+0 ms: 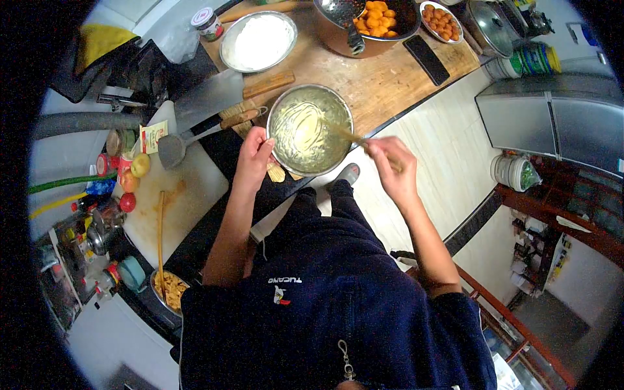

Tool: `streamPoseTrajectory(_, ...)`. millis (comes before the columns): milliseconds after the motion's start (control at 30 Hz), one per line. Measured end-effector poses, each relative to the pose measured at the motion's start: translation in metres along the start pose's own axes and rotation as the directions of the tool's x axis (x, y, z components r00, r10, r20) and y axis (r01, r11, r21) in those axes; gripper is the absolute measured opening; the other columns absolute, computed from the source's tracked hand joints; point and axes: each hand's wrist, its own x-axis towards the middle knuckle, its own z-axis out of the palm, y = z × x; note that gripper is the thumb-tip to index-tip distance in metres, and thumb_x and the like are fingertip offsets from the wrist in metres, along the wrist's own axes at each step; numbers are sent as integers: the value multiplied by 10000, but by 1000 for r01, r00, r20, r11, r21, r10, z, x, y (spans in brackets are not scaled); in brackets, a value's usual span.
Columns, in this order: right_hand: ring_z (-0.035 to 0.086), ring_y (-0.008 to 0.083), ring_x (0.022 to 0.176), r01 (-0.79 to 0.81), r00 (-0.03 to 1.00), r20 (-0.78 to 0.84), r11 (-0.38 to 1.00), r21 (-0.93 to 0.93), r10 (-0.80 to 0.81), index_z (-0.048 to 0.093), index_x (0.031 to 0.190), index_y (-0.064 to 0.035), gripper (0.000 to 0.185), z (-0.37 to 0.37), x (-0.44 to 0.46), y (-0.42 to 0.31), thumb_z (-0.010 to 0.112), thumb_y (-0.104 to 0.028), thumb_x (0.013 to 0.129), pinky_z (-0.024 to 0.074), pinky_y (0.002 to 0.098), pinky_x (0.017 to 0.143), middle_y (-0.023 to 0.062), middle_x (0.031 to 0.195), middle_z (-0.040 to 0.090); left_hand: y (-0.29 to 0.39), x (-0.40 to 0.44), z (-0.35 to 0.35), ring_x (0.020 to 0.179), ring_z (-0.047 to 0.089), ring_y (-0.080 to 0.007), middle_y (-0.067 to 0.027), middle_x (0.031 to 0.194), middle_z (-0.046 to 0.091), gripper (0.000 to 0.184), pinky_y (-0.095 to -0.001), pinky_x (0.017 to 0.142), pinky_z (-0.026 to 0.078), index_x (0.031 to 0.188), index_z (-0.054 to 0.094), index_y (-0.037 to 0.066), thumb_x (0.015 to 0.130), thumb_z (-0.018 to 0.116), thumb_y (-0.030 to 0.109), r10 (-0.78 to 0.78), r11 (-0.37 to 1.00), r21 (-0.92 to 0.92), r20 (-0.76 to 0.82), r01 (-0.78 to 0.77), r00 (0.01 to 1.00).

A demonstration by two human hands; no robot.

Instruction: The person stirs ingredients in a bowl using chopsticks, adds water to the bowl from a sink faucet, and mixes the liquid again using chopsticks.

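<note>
My left hand (255,159) is closed on the near-left rim of a round metal bowl (281,155), with the thumb over the edge. Pale, creamy batter (305,127) lies in swirls on the bottom and is smeared up the walls. In my right hand (393,168) is a wooden stirring stick (354,138), whose far end reaches over the rim into the bowl. Motion blurs the stick, so I cannot tell whether it is one piece or a pair of chopsticks. The bowl is held at the counter's front edge.
On the wooden board (383,91) are a dish of white flour (263,42), a pot (338,42) with orange balls, a plate of browned balls (441,25) and a phone (426,60). A cleaver (214,97), spatula (174,149) and cutting board (195,188) lie left.
</note>
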Motion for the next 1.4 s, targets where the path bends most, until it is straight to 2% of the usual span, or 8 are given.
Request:
streamPoseTrajectory(133,577,181,748,-89,983,168,993,76,75,653,866,1,109,1,-24,-23,596,-73,809,460,278,681,107,801,612,0,-4,2,583,454,-38,13,718,469,64,-196,516,401,826,423,71,873,461,53,-16,1000,-19,-36,15,999)
streamPoseTrajectory(333,600,160,722,-182,979,-64,973,139,193,625,918,52,227,-6,-8,6,537,-154,879,492,254,658,101,836,580,-5,-5,0,583,455,-40,18,721,461,67,-200,518,415,821,426,73,872,467,59,-12,1000,-6,-52,12,999)
streamPoseTrajectory(467,575,134,682,-339,940,146,898,282,309,641,868,29,170,-10,-24,-5,566,-122,852,461,238,616,77,793,584,0,-9,7,588,463,-45,14,728,467,59,-205,523,438,831,427,63,873,467,62,9,1000,-27,-37,-10,999)
streamPoseTrajectory(600,587,151,705,-188,976,-81,969,162,203,631,904,48,218,-16,-7,-3,540,-148,878,474,254,661,99,804,598,6,-13,12,591,465,-47,11,725,466,49,-204,522,441,846,429,51,875,467,60,66,991,115,5,-66,998)
streamPoseTrajectory(767,570,139,704,-111,990,73,990,-89,118,642,860,35,191,-24,-25,-1,560,-137,859,469,255,645,93,781,597,13,-17,17,590,455,-47,10,714,452,48,-202,514,432,853,428,43,874,470,53,138,964,223,35,-143,990)
streamPoseTrajectory(1200,561,138,705,-304,951,114,937,174,288,640,878,28,186,-27,-33,5,568,-141,856,451,256,651,76,804,594,24,-27,24,622,416,-86,-16,687,435,83,-240,578,389,826,434,26,848,507,60,178,847,505,32,-170,984)
streamPoseTrajectory(1300,573,138,706,-241,956,-119,950,198,267,636,877,44,201,-36,-18,-3,548,-137,868,467,248,655,92,829,597,29,-29,28,629,428,-89,-23,688,441,83,-245,574,397,826,435,23,846,507,59,206,809,555,45,-196,978)
streamPoseTrajectory(1400,580,138,707,-236,972,26,969,77,234,637,875,43,202,-36,-35,9,542,-135,872,473,241,646,95,827,590,29,-30,29,624,445,-84,-23,691,449,74,-244,553,414,831,437,25,851,501,58,192,820,543,39,-182,981)
